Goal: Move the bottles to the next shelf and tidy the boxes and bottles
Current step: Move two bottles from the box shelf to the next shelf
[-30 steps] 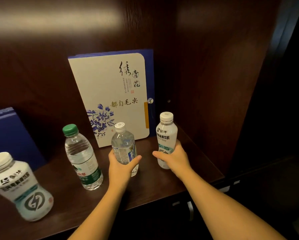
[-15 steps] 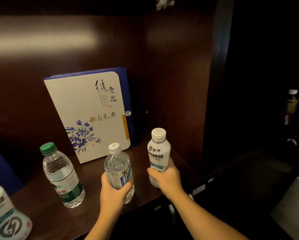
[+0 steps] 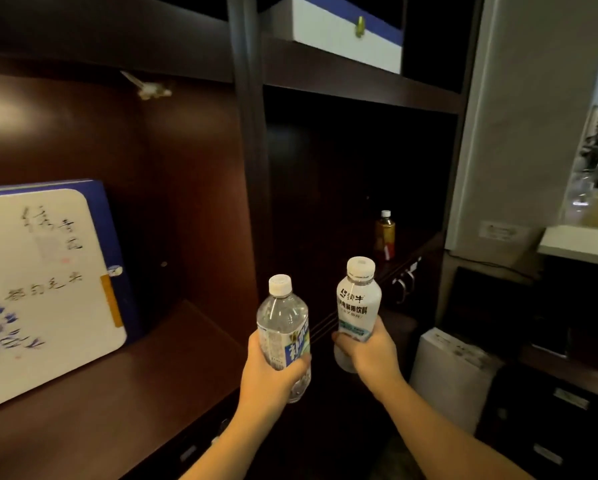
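Clear bottle [image 3: 283, 327] wrapped by left fingers [image 3: 299, 360]; white bottle [image 3: 358, 308] apparently by right fingers [image 3: 342, 341].

clear bottle [image 3: 283, 336], white bottle [image 3: 358, 306] lifted (off shelf)

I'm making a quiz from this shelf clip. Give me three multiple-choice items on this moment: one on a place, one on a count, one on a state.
1. Where does the amber bottle stand?
A. right-hand shelf bay
B. beside the tea box
C. in a hand

2. How many bottles are held?
A. one
B. two
C. three

3. The clear bottle is
A. uncapped
B. lying flat
C. capped and upright

Key: 1 A, it stands deep in the dark right bay. 2 B, the left hand grips the clear bottle and the right hand the white bottle. 3 C, its white cap points up.
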{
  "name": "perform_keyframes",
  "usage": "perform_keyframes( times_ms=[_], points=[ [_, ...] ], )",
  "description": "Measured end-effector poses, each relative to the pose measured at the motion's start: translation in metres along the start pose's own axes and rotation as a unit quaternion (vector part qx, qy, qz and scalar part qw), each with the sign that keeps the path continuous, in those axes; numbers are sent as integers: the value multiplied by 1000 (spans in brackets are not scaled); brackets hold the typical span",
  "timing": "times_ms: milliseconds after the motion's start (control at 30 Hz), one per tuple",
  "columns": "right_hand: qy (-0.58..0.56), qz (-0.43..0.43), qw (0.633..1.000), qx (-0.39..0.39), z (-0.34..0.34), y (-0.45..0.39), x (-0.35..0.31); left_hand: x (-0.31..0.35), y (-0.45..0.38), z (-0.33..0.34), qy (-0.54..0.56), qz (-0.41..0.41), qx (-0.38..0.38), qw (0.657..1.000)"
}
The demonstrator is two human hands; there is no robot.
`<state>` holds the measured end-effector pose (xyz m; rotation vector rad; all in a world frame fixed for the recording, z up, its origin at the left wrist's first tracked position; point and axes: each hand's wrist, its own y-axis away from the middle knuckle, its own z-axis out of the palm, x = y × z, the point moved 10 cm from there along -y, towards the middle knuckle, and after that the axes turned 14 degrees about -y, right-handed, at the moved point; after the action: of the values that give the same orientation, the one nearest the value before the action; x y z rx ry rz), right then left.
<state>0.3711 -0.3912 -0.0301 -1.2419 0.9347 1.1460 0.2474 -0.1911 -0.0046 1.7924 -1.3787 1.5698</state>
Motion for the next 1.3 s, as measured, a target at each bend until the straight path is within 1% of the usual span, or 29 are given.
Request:
perform_keyframes(
  times_ms=[133,233,400,467,667,833,900,1133,1300],
  points=[
    [16,-12,999,27,-43,-64,6,10,-52,69,5,7,-14,1000],
    [23,-15,1000,9,-55,-135,22,8,-109,119,-1,6,-10,1000],
    [24,-8,999,-23,-51,-267,57,-8,-225,186,-6,-19,35,999],
    [21,-1,999,-35,-47,-310,72,-20,-264,209,-3,-37,41,998],
    [5,15,998,-60,-36,-413,112,-60,-341,262,-13,-54,57,997],
    [0,26,998,-64,-33,-453,141,-93,-365,291,-28,-73,64,995],
    [-2,28,997,-77,-30,-462,146,-103,-369,297,-27,-84,68,994],
    [-8,40,993,-114,-23,-475,152,-109,-381,304,-40,-99,84,991],
    [-2,55,990,-129,-23,-474,151,-103,-377,303,-22,-81,72,994]
  ],
)
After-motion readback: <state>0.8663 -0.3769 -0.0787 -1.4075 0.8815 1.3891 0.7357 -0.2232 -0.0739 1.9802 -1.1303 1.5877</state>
